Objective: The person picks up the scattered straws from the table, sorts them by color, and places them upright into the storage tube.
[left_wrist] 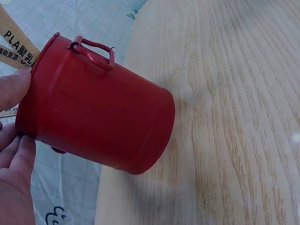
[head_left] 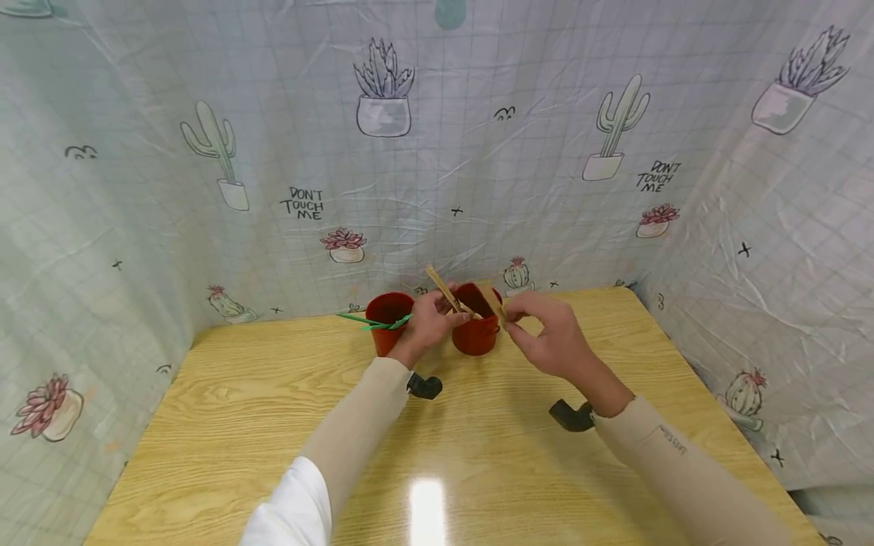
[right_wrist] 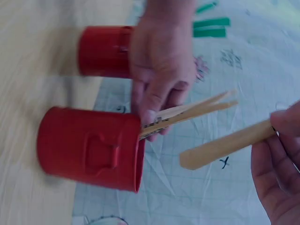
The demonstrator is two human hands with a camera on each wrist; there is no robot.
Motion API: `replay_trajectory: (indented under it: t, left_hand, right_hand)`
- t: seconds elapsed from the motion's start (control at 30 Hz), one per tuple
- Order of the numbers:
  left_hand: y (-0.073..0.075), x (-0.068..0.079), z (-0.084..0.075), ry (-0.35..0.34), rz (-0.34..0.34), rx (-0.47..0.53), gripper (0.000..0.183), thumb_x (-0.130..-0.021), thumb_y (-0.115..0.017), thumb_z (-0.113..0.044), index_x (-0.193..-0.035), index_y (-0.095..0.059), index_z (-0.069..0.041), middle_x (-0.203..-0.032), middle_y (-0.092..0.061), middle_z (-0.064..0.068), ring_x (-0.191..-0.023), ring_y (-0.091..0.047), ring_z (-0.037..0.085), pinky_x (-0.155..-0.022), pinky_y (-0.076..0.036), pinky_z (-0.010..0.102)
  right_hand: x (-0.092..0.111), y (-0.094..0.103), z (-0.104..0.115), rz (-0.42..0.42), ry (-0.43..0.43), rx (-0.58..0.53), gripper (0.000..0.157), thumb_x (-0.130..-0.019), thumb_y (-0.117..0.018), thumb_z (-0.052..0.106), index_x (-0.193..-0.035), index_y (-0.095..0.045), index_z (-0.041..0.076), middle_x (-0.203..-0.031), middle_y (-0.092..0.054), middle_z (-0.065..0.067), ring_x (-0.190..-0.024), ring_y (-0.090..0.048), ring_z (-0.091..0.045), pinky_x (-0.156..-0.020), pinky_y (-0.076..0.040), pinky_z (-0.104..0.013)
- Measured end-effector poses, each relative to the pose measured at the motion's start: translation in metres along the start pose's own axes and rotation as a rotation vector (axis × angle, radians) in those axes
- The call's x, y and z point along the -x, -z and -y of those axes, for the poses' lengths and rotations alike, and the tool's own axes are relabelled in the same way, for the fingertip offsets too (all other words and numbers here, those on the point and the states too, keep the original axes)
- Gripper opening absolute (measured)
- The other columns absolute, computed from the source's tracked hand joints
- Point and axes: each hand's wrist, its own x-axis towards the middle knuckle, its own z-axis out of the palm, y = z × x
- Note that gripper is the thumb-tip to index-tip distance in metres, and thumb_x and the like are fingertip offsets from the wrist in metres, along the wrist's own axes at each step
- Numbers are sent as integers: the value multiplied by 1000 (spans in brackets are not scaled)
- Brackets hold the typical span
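My left hand (head_left: pixel 430 324) holds the rim of the right-hand red metal bucket (head_left: pixel 473 339), its thumb on one side and fingers on the other in the left wrist view. Beside that thumb, several brown paper-wrapped straws (right_wrist: pixel 187 112) stick out of the bucket's mouth; dark print (left_wrist: pixel 18 47) shows on them. My right hand (right_wrist: pixel 276 168) pinches another brown paper-wrapped straw (right_wrist: pixel 225 147) by one end, its flat free end pointing toward the bucket mouth. The bucket stands upright on the table, its wire handle (left_wrist: pixel 101 56) folded against the side.
A second red bucket (head_left: pixel 382 341) stands just left, partly behind my left hand, with several thin green strips (head_left: pixel 389 326) across its mouth. A printed cloth (head_left: pixel 451 167) hangs behind the wooden table (head_left: pixel 287 425). Black wrist mounts (head_left: pixel 572 416) hang under my forearms.
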Motion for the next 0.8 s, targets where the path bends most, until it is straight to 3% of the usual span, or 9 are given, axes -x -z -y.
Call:
replay_trajectory:
  t: [0.17, 0.3, 0.5, 0.67, 0.8]
  left_hand:
    - [0, 0, 0, 6, 5, 1, 62, -93, -76, -5, -149, -52, 5, -163, -46, 14, -149, -48, 32, -122, -43, 42]
    - [-1, 1, -2, 17, 8, 2, 61, -94, -76, -7, -149, -52, 4, -162, -48, 13, -149, -49, 31, -123, -43, 42]
    - [-1, 2, -2, 14, 23, -4, 60, -94, -75, -6, -149, -53, 4, -164, -44, 17, -149, -48, 33, -122, -44, 44]
    - [-1, 3, -2, -4, 19, -31, 57, -94, -76, -8, -147, -57, 1, -164, -44, 17, -148, -49, 34, -120, -45, 44]
    - [-2, 6, -2, -36, 12, -67, 54, -94, -77, -10, -144, -60, 0, -160, -49, 16, -145, -53, 35, -119, -47, 46]
  right_hand:
    - [-13, -12, -17, -102, -149, -95, 14, -87, -74, -11, -95, -73, 0, -90, -72, -14, -84, -72, -26, -83, -61, -19]
    - [-16, -24, -33, -115, -208, -121, 11, -91, -72, -8, -96, -74, 1, -90, -72, -17, -86, -73, -29, -84, -63, -26]
    - [-9, -37, -53, -33, -265, -71, 9, -92, -73, -4, -99, -74, 2, -94, -74, -14, -89, -74, -29, -84, -65, -48]
    - [-3, -41, -59, 55, -325, -10, 3, -96, -71, 2, -98, -73, 2, -96, -75, -14, -91, -74, -31, -87, -65, -52]
    - [-2, -43, -61, 159, -413, 111, 10, -97, -71, 7, -106, -75, 3, -105, -76, -14, -100, -72, -33, -90, -63, -53]
